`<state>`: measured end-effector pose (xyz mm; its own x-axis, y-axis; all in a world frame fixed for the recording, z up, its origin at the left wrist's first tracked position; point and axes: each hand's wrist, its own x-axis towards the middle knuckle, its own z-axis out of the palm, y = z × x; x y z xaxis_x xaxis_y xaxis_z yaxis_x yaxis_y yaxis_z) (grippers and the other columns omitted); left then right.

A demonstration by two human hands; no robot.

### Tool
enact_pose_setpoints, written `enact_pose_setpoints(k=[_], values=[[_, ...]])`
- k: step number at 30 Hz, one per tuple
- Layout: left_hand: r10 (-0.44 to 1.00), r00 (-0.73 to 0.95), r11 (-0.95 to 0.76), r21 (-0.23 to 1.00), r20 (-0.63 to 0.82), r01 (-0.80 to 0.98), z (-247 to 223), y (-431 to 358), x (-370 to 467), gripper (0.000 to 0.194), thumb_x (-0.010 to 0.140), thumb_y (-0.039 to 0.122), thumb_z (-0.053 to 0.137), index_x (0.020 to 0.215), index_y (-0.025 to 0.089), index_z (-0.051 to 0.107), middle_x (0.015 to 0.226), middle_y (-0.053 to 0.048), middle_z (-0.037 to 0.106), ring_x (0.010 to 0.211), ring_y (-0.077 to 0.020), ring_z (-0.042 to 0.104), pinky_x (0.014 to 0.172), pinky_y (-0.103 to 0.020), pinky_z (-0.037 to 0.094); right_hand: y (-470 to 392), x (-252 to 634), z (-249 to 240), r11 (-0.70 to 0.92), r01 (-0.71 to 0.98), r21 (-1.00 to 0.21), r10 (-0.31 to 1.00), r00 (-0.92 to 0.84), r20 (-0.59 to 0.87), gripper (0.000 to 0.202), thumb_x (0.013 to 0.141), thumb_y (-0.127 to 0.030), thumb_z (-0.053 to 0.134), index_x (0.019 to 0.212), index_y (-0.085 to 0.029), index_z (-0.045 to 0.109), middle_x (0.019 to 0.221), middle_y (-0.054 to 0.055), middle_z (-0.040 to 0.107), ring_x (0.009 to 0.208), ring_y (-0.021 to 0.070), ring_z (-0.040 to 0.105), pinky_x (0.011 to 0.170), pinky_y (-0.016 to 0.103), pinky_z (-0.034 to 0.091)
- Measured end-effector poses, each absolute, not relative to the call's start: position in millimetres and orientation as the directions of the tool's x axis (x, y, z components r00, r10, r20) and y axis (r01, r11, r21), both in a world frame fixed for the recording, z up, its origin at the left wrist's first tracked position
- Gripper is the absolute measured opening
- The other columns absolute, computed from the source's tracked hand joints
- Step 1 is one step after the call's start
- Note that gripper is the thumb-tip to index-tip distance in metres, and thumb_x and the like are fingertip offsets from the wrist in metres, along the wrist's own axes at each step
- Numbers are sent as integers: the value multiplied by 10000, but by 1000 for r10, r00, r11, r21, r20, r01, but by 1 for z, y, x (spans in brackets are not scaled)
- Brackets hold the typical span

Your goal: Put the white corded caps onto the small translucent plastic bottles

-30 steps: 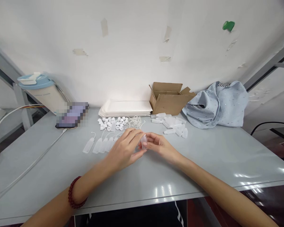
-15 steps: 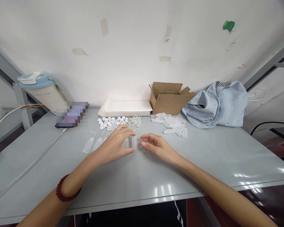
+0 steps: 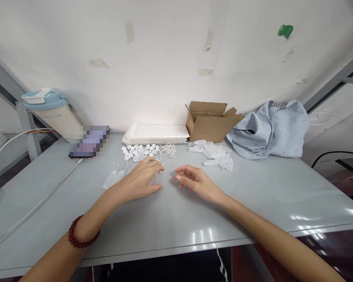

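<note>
My left hand (image 3: pixel 142 176) lies low over the table, its fingers and thumb spanning the ends of a small translucent plastic bottle (image 3: pixel 161 178). More such bottles lie side by side under the palm, partly hidden. At the left of this row, small bottles with white cords (image 3: pixel 113 178) show past the wrist. My right hand (image 3: pixel 194 180) rests to the right of the row, fingers loosely curled and apart from the thumb, with nothing visible in it. Behind my left hand are white caps (image 3: pixel 132 152) and a heap of white cords (image 3: pixel 167 150).
Loose translucent bottles (image 3: pixel 213 152) lie in a pile before an open cardboard box (image 3: pixel 208 127). A stack of white padded sheets (image 3: pixel 155 134) sits by the wall. A phone (image 3: pixel 90 143) with its cable, a tumbler (image 3: pixel 51 113) and a blue cloth hat (image 3: pixel 270 131) also stand around.
My left hand has moved slightly left, shifting the row of bottles with it. The bottles at the row's left end now lie closer together. My right hand has stayed nearly still.
</note>
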<state>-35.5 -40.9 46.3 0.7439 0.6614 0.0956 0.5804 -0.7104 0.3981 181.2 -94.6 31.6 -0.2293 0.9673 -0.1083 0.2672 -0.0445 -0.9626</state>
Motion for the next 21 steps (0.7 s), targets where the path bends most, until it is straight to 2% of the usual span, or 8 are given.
enact_pose_setpoints(k=[8,12,15,18,21], values=[[657,750,-710,392,70,585,45,-41,-36,329,762,237,584,1088,192,573,1044,-72,612,1079,-279,456,814,-371,444,-94,180,30,-59,280,-958,966,-225,-125,269,848,-368,585,1034,-176,604,822,25,635,667,126,592,576,247,432],[647,760,-707,425,66,565,44,-40,-36,363,800,379,605,1113,202,558,1077,-73,605,1090,-279,449,827,-386,447,-94,180,30,-60,284,-957,967,-223,-127,266,849,-370,582,1030,-176,603,851,30,636,669,122,587,572,244,426],[684,715,-690,449,148,568,41,-36,-33,361,876,451,504,1129,198,553,1138,-81,586,1148,-271,422,901,-409,427,-94,181,30,-49,286,-957,966,-229,-118,276,853,-380,573,1037,-176,604,865,34,638,669,124,593,585,251,431],[745,624,-657,418,235,627,35,-30,-30,342,951,377,360,1118,160,566,1194,-101,557,1206,-267,371,994,-441,359,-93,183,30,-33,291,-956,969,-225,-102,279,859,-379,562,1039,-170,599,924,48,632,697,128,605,586,249,431],[764,606,-639,385,219,666,27,-25,-27,386,968,357,297,1145,134,557,1196,-109,552,1205,-274,356,1017,-461,331,-91,184,31,-29,315,-949,973,-207,-98,279,867,-372,548,1045,-161,590,915,51,625,708,134,612,574,246,425]])
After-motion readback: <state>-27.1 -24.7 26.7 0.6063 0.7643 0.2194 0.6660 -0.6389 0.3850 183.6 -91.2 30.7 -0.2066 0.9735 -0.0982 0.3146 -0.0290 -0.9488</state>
